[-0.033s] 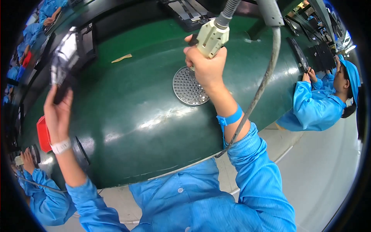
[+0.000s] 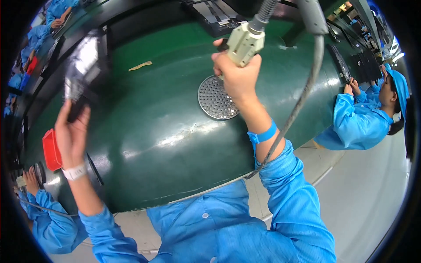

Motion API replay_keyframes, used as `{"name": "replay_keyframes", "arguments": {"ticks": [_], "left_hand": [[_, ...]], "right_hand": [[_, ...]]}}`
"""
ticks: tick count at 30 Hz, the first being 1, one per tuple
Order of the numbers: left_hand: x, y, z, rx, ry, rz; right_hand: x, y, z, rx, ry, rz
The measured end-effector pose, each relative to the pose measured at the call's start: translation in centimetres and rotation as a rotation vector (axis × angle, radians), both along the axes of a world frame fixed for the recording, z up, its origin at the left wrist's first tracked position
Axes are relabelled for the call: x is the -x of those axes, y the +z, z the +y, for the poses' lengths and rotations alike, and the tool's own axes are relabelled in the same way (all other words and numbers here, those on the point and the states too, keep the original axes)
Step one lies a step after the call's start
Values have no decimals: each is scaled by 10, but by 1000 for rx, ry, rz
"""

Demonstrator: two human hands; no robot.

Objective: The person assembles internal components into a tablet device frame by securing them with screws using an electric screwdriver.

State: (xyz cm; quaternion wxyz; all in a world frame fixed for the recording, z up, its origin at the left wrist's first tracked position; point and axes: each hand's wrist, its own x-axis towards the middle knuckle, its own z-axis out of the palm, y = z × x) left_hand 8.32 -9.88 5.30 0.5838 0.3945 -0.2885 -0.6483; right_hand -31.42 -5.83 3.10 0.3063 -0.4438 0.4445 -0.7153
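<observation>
My right hand is closed around a beige handheld power tool that hangs from a grey hose above. The hand is over the upper right rim of a round perforated metal disc lying on the green work surface. A grey cable runs from the tool past my right forearm. My left hand, with a white wristband, is raised at the left and grips a dark, shiny, blurred part by its lower end.
A red bin sits at the left edge of the surface. A tan scrap lies further back, and black trays stand at the top. One co-worker in blue works at the right, another at the lower left.
</observation>
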Motion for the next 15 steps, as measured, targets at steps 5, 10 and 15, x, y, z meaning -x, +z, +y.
{"name": "replay_keyframes", "arguments": {"ticks": [5,10,15], "left_hand": [[86,-9,100,-29,-124,-224],[111,-37,142,-27,-109,-405],[99,-10,139,789,-53,-1548]], "right_hand": [[-7,14,14,61,-5,27],[-10,6,17,119,14,109],[-13,4,18,132,41,136]]}}
